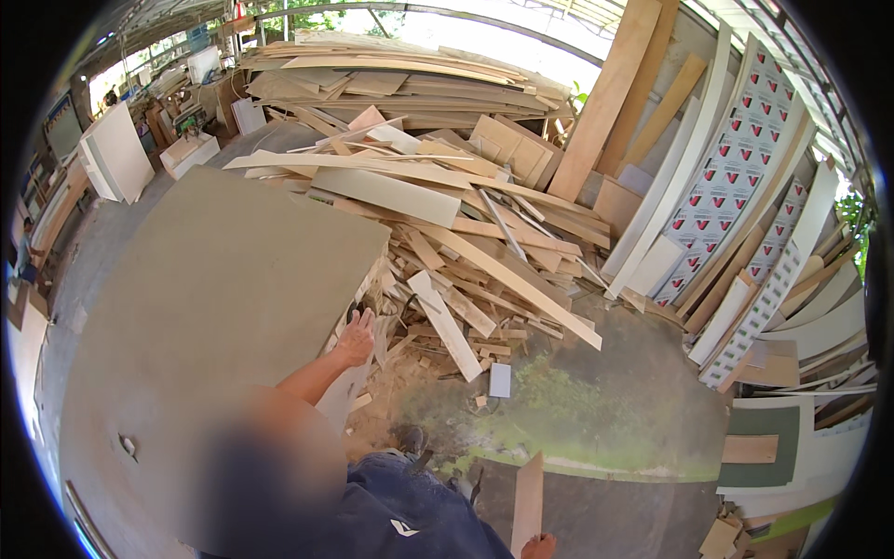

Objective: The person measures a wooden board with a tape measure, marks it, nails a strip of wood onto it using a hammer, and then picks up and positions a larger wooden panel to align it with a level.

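Note:
My left hand (356, 339) is at the right edge of a large, flat grey-brown table (233, 279). Its fingers look stretched out beside a small dark part (358, 310) on the table's side; whether they touch it I cannot tell. Low in the view, my right hand (538, 547) grips the near end of a narrow light-brown wooden board (528, 498), which points away from me. Only part of that hand shows at the picture's lower edge. Toward the table's near left, a small metallic piece (128, 447) shows in an opening in the top.
A big heap of wood offcuts (466, 252) lies beyond the table's right edge. Long boards and panels (717, 186) lean along the right wall. A small white block (500, 380) lies on the floor near the heap. At the far left stands a white panel box (116, 154).

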The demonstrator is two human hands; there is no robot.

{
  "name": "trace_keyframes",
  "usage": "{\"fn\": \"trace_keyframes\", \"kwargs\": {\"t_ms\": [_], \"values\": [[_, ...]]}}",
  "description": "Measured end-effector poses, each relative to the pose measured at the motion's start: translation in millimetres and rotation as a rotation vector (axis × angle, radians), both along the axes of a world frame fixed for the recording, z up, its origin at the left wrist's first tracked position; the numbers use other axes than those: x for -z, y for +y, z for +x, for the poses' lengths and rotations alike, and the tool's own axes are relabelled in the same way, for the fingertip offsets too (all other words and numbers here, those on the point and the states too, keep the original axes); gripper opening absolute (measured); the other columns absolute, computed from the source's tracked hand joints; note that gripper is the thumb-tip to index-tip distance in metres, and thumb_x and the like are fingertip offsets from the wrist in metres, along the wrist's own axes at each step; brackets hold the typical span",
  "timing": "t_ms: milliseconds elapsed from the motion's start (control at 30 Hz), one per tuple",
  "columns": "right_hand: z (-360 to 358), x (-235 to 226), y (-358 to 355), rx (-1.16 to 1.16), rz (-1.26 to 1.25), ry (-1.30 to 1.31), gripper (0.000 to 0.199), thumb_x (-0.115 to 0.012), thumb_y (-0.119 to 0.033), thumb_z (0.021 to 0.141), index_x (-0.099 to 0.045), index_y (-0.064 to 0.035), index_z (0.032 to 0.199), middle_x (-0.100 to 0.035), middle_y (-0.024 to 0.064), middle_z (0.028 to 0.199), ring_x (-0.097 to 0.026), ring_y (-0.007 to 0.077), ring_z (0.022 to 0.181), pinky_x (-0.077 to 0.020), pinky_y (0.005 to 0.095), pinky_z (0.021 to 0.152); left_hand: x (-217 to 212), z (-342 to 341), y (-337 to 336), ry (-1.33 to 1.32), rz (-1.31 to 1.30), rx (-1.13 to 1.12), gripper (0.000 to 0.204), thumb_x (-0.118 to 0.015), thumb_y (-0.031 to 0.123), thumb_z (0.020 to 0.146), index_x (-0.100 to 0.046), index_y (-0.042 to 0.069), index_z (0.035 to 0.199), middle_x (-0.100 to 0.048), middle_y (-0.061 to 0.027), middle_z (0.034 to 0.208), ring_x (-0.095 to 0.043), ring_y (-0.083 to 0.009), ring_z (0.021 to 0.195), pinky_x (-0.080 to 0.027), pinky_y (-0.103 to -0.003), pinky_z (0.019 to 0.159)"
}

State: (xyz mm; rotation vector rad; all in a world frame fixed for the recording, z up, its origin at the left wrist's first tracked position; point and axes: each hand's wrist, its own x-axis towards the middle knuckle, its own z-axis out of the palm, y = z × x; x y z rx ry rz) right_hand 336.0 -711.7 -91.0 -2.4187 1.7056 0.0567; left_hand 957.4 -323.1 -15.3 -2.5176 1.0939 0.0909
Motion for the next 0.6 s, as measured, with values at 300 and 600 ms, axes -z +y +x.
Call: {"fn": "trace_keyframes", "kwargs": {"t_ms": [300, 600], "values": [[177, -34, -53, -0.11, 0.142, 0.016, 0.031, -0.059, -0.026, 0.087, -0.069, 0.0014, 0.098, -0.066, 0.0271, 0.104, -0.062, 0.0453, 0.096, -0.0496, 0.0537, 0.082, 18, 85, -3, -0.06, 0.572, 0.001, 0.05, -0.05, 0.034, 0.092, -0.062, 0.005, 0.131, -0.031, -0.0211, 0.157, -0.022, -0.0379, 0.146, -0.014, -0.056, 0.116], [440, 20, -170, -0.284, 0.123, -0.274, 0.017, -0.064, -0.012, 0.083, -0.061, 0.0046, 0.084, -0.058, 0.0224, 0.093, -0.057, 0.0416, 0.091, -0.0448, 0.0506, 0.08, 29, 80, -8, -0.31, 0.683, 0.045, 0.057, -0.04, 0.031, 0.095, -0.05, -0.001, 0.14, -0.036, -0.0183, 0.155, -0.025, -0.0375, 0.145, -0.012, -0.051, 0.116]]}}
